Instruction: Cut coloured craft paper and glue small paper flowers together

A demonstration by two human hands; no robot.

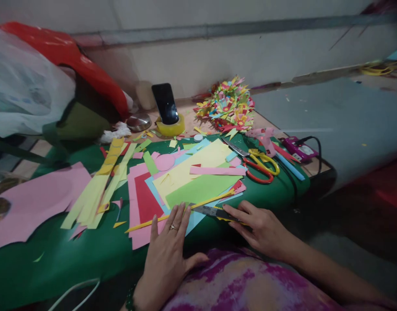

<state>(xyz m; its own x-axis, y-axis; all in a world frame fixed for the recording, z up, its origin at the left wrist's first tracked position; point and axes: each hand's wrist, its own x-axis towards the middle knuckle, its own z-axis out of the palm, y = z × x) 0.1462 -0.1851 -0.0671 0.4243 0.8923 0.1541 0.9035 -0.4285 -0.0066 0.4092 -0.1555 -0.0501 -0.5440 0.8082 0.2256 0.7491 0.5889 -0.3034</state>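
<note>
My left hand lies flat with fingers stretched over a narrow yellow paper strip at the near edge of a paper pile. My right hand is closed round a utility knife, whose blade points left and touches or nearly touches the papers by my left fingertips. Beneath the strip are a green sheet, a pale yellow sheet, a red sheet and pink and blue sheets. A short pink strip rests on top. Part of the knife handle is hidden by my right fingers.
Scissors with red and yellow handles lie right of the pile, near a pink glue gun. Behind stand a phone on a tape roll and a colourful paper-flower bundle. Pale yellow strips and bags occupy the left.
</note>
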